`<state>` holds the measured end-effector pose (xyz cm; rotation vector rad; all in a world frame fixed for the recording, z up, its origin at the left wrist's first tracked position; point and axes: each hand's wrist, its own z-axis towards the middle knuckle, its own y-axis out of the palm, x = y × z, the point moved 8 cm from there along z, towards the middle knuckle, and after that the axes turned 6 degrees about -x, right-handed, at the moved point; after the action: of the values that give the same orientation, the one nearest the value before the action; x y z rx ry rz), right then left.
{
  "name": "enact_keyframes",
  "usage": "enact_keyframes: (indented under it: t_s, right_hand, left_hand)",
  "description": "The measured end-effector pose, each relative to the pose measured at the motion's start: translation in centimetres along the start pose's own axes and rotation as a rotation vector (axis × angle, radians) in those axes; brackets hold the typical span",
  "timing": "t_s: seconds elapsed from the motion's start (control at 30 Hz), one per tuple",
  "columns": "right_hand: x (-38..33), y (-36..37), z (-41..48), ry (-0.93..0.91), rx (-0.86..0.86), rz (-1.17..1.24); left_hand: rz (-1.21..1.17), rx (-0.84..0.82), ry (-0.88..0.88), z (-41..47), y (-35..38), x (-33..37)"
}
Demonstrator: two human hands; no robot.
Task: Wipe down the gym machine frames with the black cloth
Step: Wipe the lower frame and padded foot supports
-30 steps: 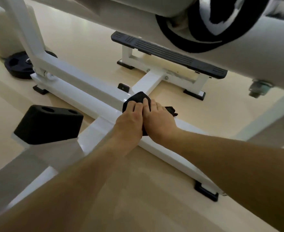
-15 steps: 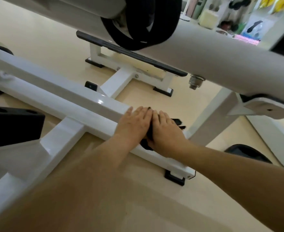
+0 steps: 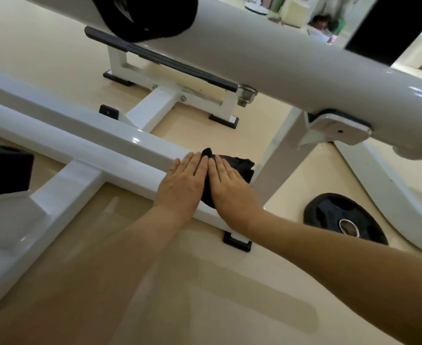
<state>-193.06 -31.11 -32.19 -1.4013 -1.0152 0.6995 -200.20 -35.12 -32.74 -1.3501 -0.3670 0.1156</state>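
We have slid the black cloth (image 3: 239, 165) along the low white frame bar (image 3: 100, 143) toward its right-hand end; a second ago both hands were mid-bar near the junction with the cross piece, now they sit close to the black foot cap (image 3: 237, 241) and just beside the slanted upright (image 3: 277, 155). That means most of this bar's top looks covered, and we judge the stroke is nearly out of room, so the next bit is probably the bar end or the upright. Left hand (image 3: 183, 181) lies flat, palm down, fingers (image 3: 192, 163) straight and close together, pressing on the cloth's left part and partly on bare bar. Right hand (image 3: 229, 185) is the same, flat, fingers together, on top of the cloth. Neither hand grips; both just press. The cloth is bunched under and between the two hands on the bar, a fold poking out past the fingertips and a wad showing right of the right hand. A weight plate (image 3: 341, 217) lies on the floor (image 3: 55, 46) to the right, well apart from the hands. The big white tube (image 3: 279, 58) runs overhead, untouched.
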Motion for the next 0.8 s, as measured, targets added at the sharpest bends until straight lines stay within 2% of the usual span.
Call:
enact_keyframes:
  t_s: [0.1, 0.23, 0.27, 0.3, 0.33, 0.4, 0.47, 0.57, 0.63, 0.7, 0.77, 0.8]
  right_hand:
    - [0.8, 1.0, -2.2, -0.005, 0.016, -0.050]
    - [0.4, 0.7, -4.9, -0.124, 0.164, 0.106]
    - [0.8, 0.8, -6.1, -0.169, 0.209, 0.169]
    - [1.7, 1.4, -7.3, -0.169, 0.238, 0.268]
    - [2.9, 2.4, -8.6, -0.108, 0.239, 0.397]
    - [5.8, 5.7, -10.6, 0.141, 0.177, 0.666]
    - [7.9, 9.4, -11.8, 0.412, 0.078, 0.846]
    - [8.9, 12.2, -12.0, 0.605, 0.028, 1.006]
    - [8.8, 13.3, -11.4, 0.684, 0.022, 1.217]
    - [8.1, 13.8, -10.8, 0.703, -0.011, 1.539]
    - [7.4, 13.3, -10.1, 0.608, -0.123, 1.805]
    - [7.3, 12.8, -9.8, 0.536, -0.185, 1.861]
  left_hand:
    - [-0.155, 0.039, -0.049, -0.9, 0.2, 2.5]
    - [-0.254, 0.201, -0.132, -3.5, -0.6, 2.7]
    - [-0.299, 0.196, -0.139, -4.0, -0.2, 2.8]
    - [-0.374, 0.118, -0.155, -4.3, 1.0, 2.9]
    - [-0.475, -0.007, -0.182, -4.7, 2.8, 3.2]
    - [-0.680, -0.191, -0.284, -5.8, 6.4, 3.7]
    - [-0.834, -0.238, -0.477, -6.7, 8.8, 3.3]
    - [-1.161, -0.310, -0.754, -7.7, 12.2, 3.4]
    - [-1.282, -0.361, -0.770, -7.9, 13.3, 5.3]
    - [-1.287, -0.377, -0.714, -8.0, 13.8, 7.1]
    - [-1.294, -0.278, -0.758, -8.4, 13.1, 6.8]
    - [-1.308, -0.202, -0.803, -8.5, 12.3, 6.0]
